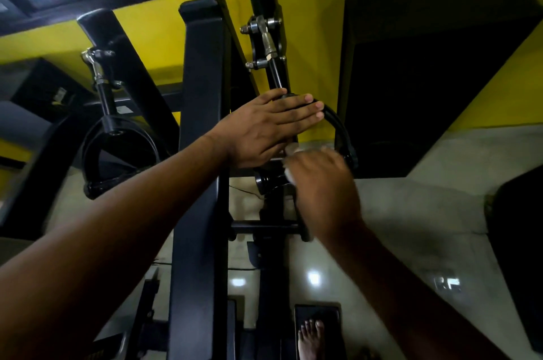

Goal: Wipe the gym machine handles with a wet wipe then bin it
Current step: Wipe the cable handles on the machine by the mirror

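Head view: right hand (326, 183) holds wet wipe (289, 174) on handle (339, 126); label (125, 110) unreadable.

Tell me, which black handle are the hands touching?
The right handle: the left hand rests flat on it, the right hand holds a wipe there. The left handle hangs untouched.

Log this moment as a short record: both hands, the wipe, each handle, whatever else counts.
left hand: flat, fingers straight, resting on top of the right-side handle
right hand: blurred, grips the wet wipe at that handle's bar
wet wipe: white, mostly hidden under the fingers
left-side handle: hangs untouched
foot: bare, on a black footplate
bin: none in view
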